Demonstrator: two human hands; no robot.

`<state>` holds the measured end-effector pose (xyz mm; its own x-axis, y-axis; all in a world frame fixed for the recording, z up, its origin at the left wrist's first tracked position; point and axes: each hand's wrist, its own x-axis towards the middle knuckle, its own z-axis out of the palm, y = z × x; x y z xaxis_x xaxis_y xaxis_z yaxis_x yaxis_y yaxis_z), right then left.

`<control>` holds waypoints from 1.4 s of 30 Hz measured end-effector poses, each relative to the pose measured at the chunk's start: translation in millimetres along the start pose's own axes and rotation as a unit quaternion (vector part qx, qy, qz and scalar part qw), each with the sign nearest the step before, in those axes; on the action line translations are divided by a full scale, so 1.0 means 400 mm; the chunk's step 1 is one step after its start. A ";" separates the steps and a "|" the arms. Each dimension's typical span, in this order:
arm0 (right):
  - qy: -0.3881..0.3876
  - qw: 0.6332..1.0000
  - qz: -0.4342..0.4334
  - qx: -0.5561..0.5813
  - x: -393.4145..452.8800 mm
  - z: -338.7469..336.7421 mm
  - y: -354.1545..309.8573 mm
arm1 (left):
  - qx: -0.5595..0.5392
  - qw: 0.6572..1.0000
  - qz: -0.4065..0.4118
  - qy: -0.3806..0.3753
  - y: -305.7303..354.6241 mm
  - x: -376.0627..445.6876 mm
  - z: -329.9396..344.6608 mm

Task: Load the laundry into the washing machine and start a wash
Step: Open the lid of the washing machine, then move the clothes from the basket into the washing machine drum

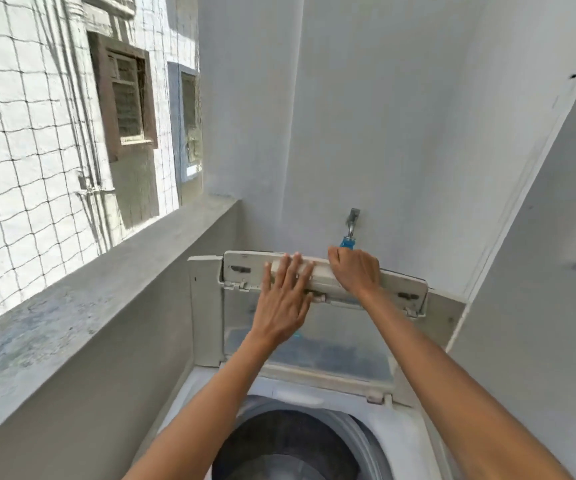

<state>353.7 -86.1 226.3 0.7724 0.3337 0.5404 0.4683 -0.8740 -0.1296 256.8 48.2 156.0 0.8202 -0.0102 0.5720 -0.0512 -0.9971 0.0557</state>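
A white top-loading washing machine (397,441) stands below me, its round drum (290,445) open and dark inside with dark cloth at the bottom. The folding lid (245,271) is raised upright against the back wall. My left hand (286,296) lies flat with straight fingers on the lid's raised handle bar. My right hand (354,270) curls over the lid's top edge and grips it. Both forearms reach up over the drum.
A tap (351,220) with a blue hose fitting (347,242) sticks out of the wall just behind the lid. A concrete ledge (82,306) runs along the left, with netting (37,133) above it. Plain walls close in at the back and right.
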 end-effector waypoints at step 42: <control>-0.149 0.936 0.318 0.009 -1.175 0.031 0.627 | -0.210 0.901 0.087 -0.368 0.960 -0.454 0.343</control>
<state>113.4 -457.9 -70.5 0.9816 -0.1663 0.0943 -0.1218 -0.9242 -0.3620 166.3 -342.9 -39.0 0.9267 -0.3652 -0.0883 -0.3002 -0.8611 0.4103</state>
